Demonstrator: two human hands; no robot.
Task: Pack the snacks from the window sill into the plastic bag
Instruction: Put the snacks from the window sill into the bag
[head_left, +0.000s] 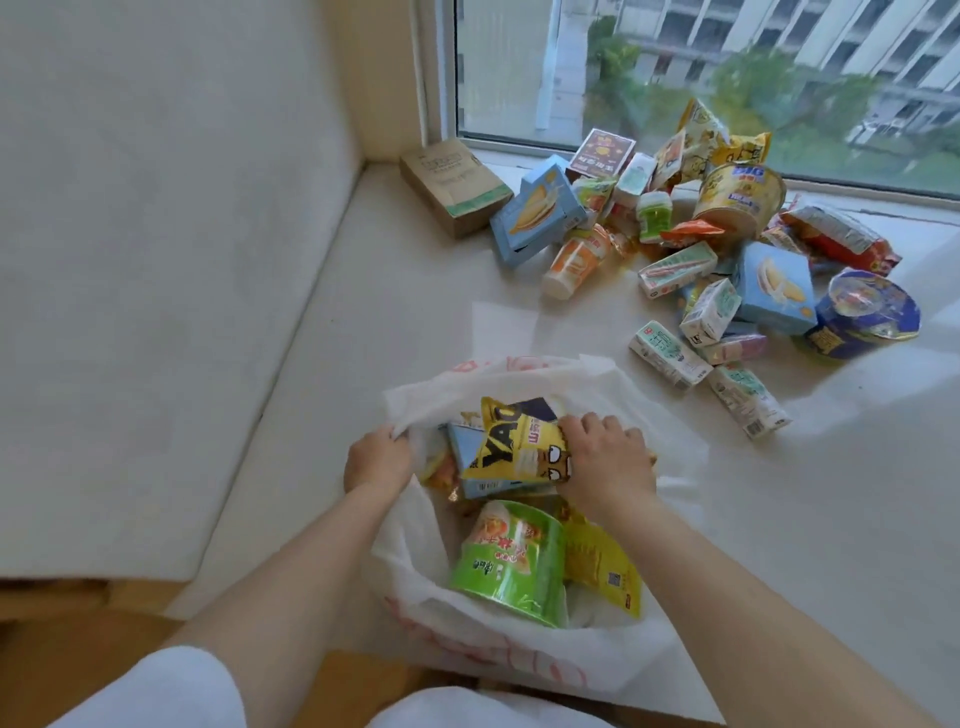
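A white plastic bag with red print lies open on the white window sill. My left hand grips the bag's left rim. My right hand holds a yellow "YAO" snack packet inside the bag's mouth. Under that packet lie a light blue box, a green noodle cup and a yellow packet. Several snacks remain heaped by the window: a yellow "BIG" noodle cup, a blue noodle bowl, two blue boxes, milk cartons and chip bags.
A brown cardboard box sits in the sill's far left corner by the window frame. The white wall runs along the left. The sill's front edge drops to a wooden floor. My white-clad knees show at the bottom.
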